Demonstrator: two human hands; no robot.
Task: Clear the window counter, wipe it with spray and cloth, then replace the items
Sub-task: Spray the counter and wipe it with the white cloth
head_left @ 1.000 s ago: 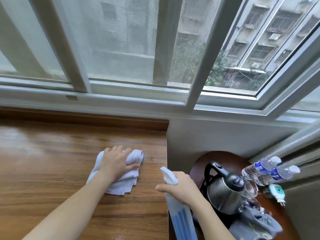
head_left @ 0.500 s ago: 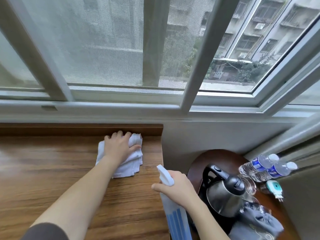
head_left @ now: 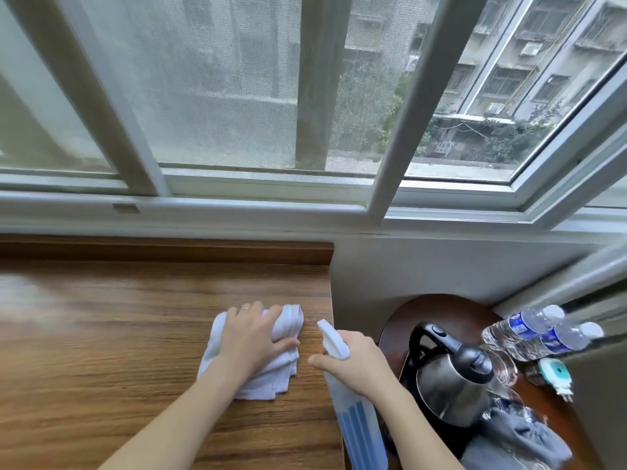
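A wooden window counter (head_left: 101, 351) fills the lower left. My left hand (head_left: 252, 337) presses a white cloth (head_left: 271, 371) onto it near the right edge, fingers curled over the bunched top of the cloth. My right hand (head_left: 353, 362) grips the neck of a white spray bottle (head_left: 356, 429) with blue stripes. The bottle's nozzle points up and left above the counter's right edge.
A round dark side table (head_left: 451, 310) stands lower at the right. It holds a steel kettle (head_left: 451, 378), two water bottles (head_left: 539, 334), drinking glasses, a grey cloth (head_left: 519, 439) and a small teal plug-in device (head_left: 556, 374). The window frame (head_left: 271, 212) runs behind the counter.
My left hand slid the cloth toward the back rim of the counter, then pulled it back toward me. My right hand kept holding the spray bottle.
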